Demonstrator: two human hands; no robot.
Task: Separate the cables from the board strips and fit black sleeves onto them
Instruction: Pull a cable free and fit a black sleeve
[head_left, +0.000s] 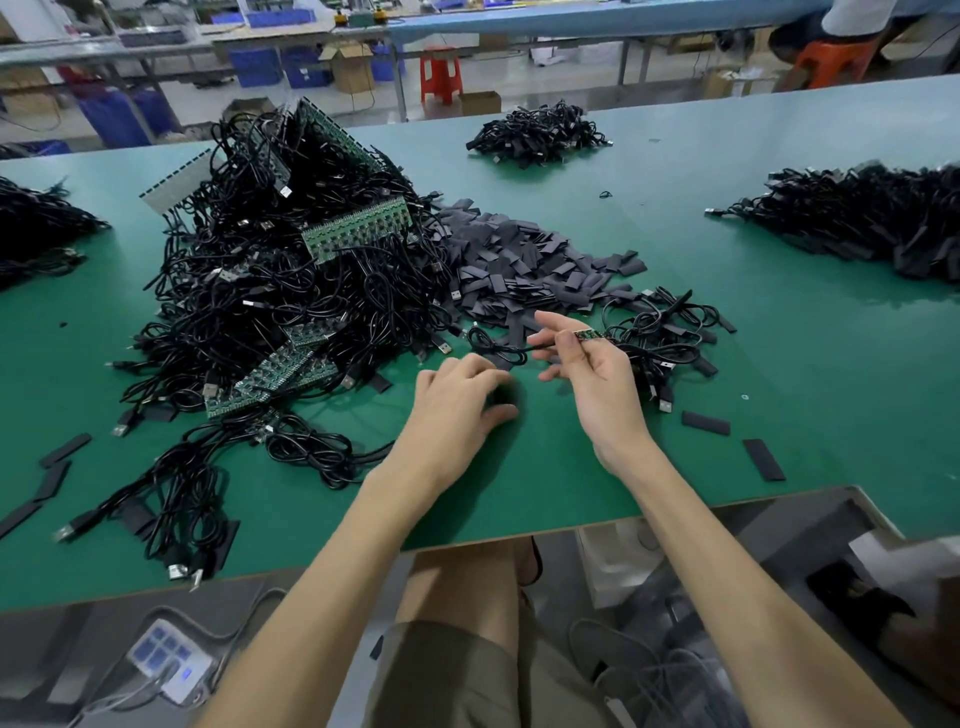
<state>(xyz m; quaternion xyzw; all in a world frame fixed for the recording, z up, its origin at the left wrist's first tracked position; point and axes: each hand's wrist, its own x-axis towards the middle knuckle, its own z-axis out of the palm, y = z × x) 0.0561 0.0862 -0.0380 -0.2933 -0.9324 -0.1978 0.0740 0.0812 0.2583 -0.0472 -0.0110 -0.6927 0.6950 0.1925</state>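
**Right hand has a cable, left hand down on the table**

Right hand (587, 369) is raised, fingers pinching a black cable (496, 349) at its small green board end (587, 335). The rest of the cable loops down to the left, just ahead of the left fingertips. Left hand (457, 400) is palm-down on the green table (519, 467), fingers curled; can't tell if it holds anything. Sleeve pile (519, 260) lies just beyond both hands. Big heap of cables on board strips (291, 270) sits left of the left hand. Small cable bunch (660, 332) is right behind the right hand. Loose sleeves (705, 422) lie right of the right wrist.
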